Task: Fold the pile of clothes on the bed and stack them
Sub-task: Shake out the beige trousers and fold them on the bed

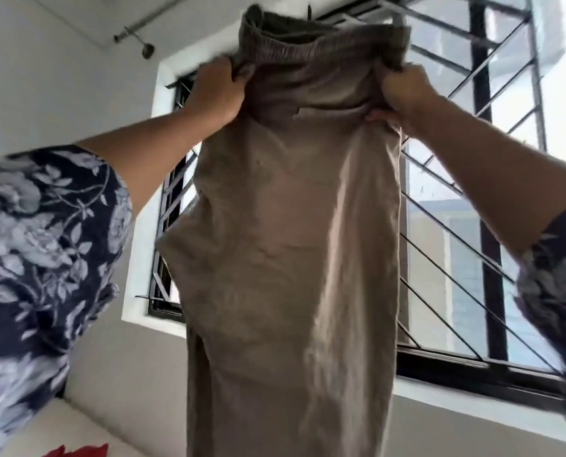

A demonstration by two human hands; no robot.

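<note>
A pair of beige trousers (pixel 285 245) with an elastic waistband hangs lengthwise in the air in front of me, waistband uppermost. My left hand (pixel 217 90) grips the left side just below the waistband. My right hand (pixel 403 94) grips the right side at the same height. Both arms are raised high, in dark blue floral sleeves. The trouser legs run down past the bottom edge of the view, so their ends are hidden.
A barred window (pixel 473 192) with a black frame stands behind the trousers. A grey wall (pixel 44 77) is at the left, with a curtain rod (pixel 136 28) near the ceiling. The light bed surface (pixel 77 430) and a bit of red cloth (pixel 77 451) show at the bottom left.
</note>
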